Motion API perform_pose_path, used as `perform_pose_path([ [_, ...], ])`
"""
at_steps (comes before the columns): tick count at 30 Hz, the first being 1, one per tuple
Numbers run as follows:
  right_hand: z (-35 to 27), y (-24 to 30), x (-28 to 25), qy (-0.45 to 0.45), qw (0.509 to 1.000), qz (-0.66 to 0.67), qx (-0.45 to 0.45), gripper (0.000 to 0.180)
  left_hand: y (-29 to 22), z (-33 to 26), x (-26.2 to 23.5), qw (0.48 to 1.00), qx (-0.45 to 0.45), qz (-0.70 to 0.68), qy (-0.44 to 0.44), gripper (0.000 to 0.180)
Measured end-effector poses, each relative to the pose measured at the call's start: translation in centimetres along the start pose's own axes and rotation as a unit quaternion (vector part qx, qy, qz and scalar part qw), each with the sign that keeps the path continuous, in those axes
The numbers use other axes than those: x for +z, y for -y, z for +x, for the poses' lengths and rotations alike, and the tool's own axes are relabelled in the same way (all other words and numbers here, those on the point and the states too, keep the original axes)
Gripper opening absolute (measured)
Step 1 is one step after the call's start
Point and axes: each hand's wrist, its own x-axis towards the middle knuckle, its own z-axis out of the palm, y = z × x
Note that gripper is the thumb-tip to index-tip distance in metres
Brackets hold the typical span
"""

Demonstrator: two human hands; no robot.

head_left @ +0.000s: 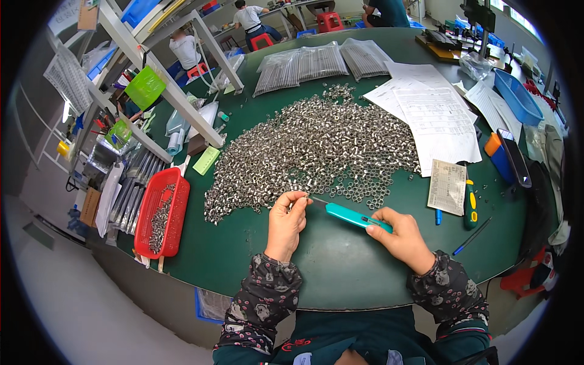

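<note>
My right hand (399, 237) is closed around a teal utility knife (353, 217), its blade pointing left toward my other hand. Thumb and fingers pinched, my left hand (286, 224) holds a small metal ring at the tip of the blade; most of the ring is hidden by the fingers. Just beyond both hands spreads a wide heap of small silvery metal rings (304, 146) on the green table (340, 280). On the left, a red plastic basket (176, 210) contains more of these small metal pieces.
Bagged metal rods (322, 62) lie behind the heap. Paper sheets (438, 121), a printed card (447, 187), a green-yellow screwdriver (470, 204), a pen (471, 236) and a phone (514, 159) are at right. A white shelf frame (164, 79) rises at left. People sit farther back.
</note>
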Motion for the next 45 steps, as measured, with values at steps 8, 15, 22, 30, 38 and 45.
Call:
perform_pose_path([
  [8,0.5,-1.5,0.2,0.062,0.989,0.129,0.044,0.03,0.3,-0.1,0.2,1.0,0.011,0.016,0.017,0.01],
  [15,0.5,-1.5,0.0,0.075,0.985,0.134,0.074,0.03,0.5,-0.2,0.4,0.999,0.017,0.041,0.014,0.009],
  [22,-0.5,1.1,0.2,-0.157,0.979,-0.081,-0.104,0.024,0.3,-0.2,0.2,0.999,-0.034,-0.021,0.008,0.007],
  [30,0.0,0.1,0.0,-0.091,0.993,-0.06,-0.049,0.025,0.1,-0.1,0.1,0.998,-0.038,-0.047,0.014,0.006],
  [38,0.0,0.0,0.1,-0.089,0.994,-0.041,-0.054,0.024,0.0,-0.1,0.2,0.996,-0.031,-0.071,0.049,0.009],
  [45,0.0,-0.1,0.2,-0.056,0.997,-0.014,-0.042,0.025,0.0,0.0,-0.1,0.994,-0.041,-0.088,0.055,0.011],
])
